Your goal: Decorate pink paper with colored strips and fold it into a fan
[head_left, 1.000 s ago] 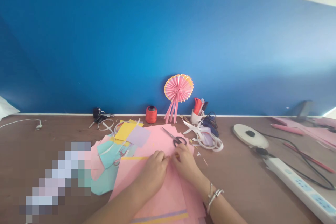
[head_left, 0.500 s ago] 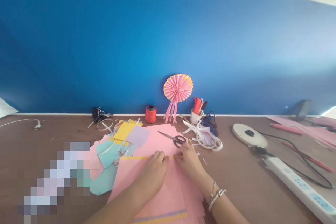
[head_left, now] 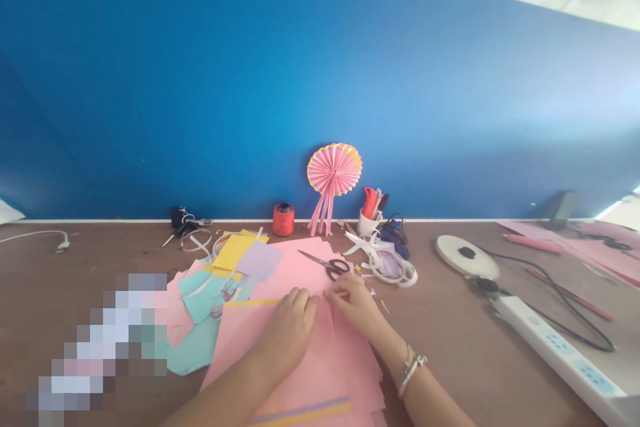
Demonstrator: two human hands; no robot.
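A large pink sheet of paper (head_left: pixel 260 353), with a yellow strip along its far edge and purple and yellow strips near me, lies on a stack of pink sheets (head_left: pixel 365 373). My left hand (head_left: pixel 289 327) is on its far part, fingers curled together at the paper. Opposite it, my right hand (head_left: pixel 353 300) pinches the sheet by its far right part, where the paper is raised in a fold. Both sets of fingertips are partly hidden. Black-handled scissors (head_left: pixel 327 265) lie just beyond my right hand, on pink paper.
A pink pleated paper rosette (head_left: pixel 334 170) leans against the blue wall. Near it stand a red thread spool (head_left: pixel 283 220) and a white cup of tools (head_left: pixel 369 221). Coloured paper pieces (head_left: pixel 203 297) lie left, white ribbon (head_left: pixel 395 267) right. A power strip (head_left: pixel 555 347) lies farther right.
My right hand has moved slightly left toward my left hand, bringing the right part of the pink sheet with it. The camera view has shifted slightly.
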